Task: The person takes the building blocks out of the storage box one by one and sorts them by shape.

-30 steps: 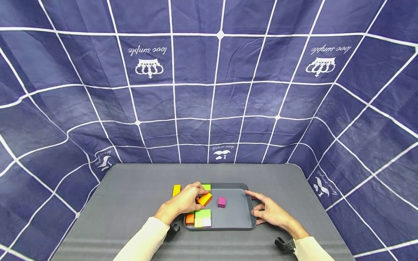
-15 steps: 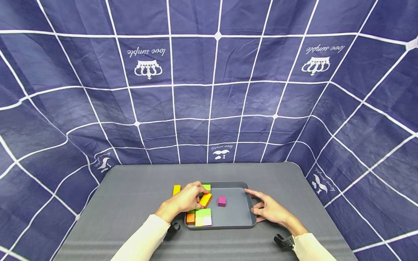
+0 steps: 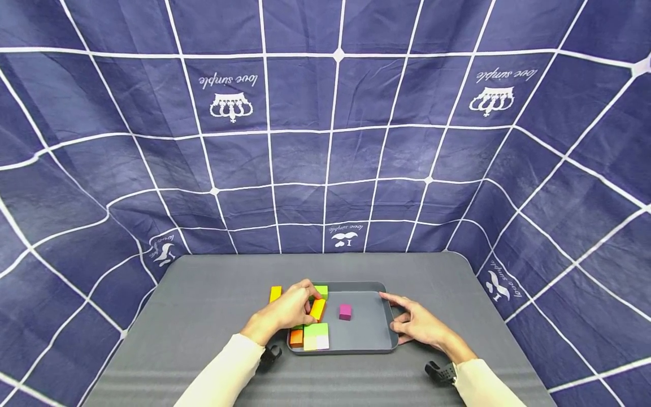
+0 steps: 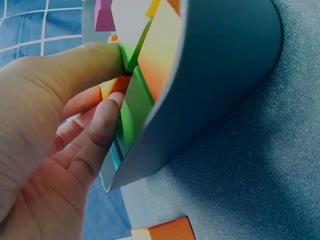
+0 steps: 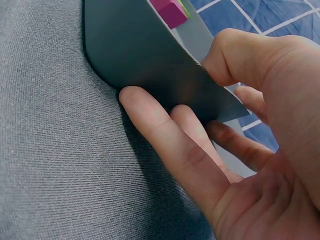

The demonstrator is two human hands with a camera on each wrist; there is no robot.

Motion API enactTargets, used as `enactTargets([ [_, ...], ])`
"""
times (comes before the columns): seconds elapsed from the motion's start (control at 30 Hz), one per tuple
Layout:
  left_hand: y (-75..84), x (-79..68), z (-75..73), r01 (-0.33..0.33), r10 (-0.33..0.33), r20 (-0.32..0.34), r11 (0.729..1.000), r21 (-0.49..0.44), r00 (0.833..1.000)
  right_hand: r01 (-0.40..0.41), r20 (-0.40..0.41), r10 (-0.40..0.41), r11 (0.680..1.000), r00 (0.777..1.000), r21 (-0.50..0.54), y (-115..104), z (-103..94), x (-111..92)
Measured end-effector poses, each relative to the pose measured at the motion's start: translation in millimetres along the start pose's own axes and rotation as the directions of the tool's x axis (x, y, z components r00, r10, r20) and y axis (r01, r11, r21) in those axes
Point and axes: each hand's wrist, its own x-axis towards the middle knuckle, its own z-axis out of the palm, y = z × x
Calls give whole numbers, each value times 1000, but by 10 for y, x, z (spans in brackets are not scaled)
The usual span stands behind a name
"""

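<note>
My left hand [image 3: 287, 308] pinches a yellow-orange block [image 3: 317, 310] between thumb and fingers, over the left part of a grey tray [image 3: 368, 336]. In the left wrist view that block [image 4: 116, 86] is mostly covered by the fingers, close beside a green block [image 4: 136, 110]. Against the tray's right side lies my right hand [image 3: 422, 328], its fingers extended. From the right wrist, the fingers [image 5: 145, 112] touch the outer wall and the thumb [image 5: 222, 60] meets the rim. A magenta cube [image 3: 345, 312] sits alone near the tray's middle.
Green block [image 3: 321, 291] at the tray's back left; light green [image 3: 316, 329], white [image 3: 322, 342] and orange [image 3: 296, 338] blocks fill its front left. Outside, left of the tray, lies a yellow block [image 3: 275, 294]. A blue gridded cloth [image 3: 305, 158] surrounds the grey table [image 3: 218, 294].
The yellow-orange block has turned from slanting to more lengthwise and shifted slightly left, still held by my left hand. My right hand stays at the tray's right side.
</note>
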Motion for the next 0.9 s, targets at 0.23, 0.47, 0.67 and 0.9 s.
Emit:
enactTargets([
  [0.23, 81, -43, -57, 74, -73, 20, 996, -48, 997, 8, 1, -8, 1000, 1000, -4, -12, 26, 6],
  [0.47, 64, -48, -55, 76, -76, -7, 996, -38, 997, 6, 3, -6, 1000, 1000, -18, -20, 19, 3],
  [0.67, 57, -65, -79, 78, -78, -24, 996, -32, 997, -1, -6, 1, 999, 1000, -35, -15, -12, -23],
  [0.9, 56, -111, -154, 73, -75, -76, 997, -35, 994, 3, -5, -3, 1000, 1000, -30, -17, 14, -27],
])
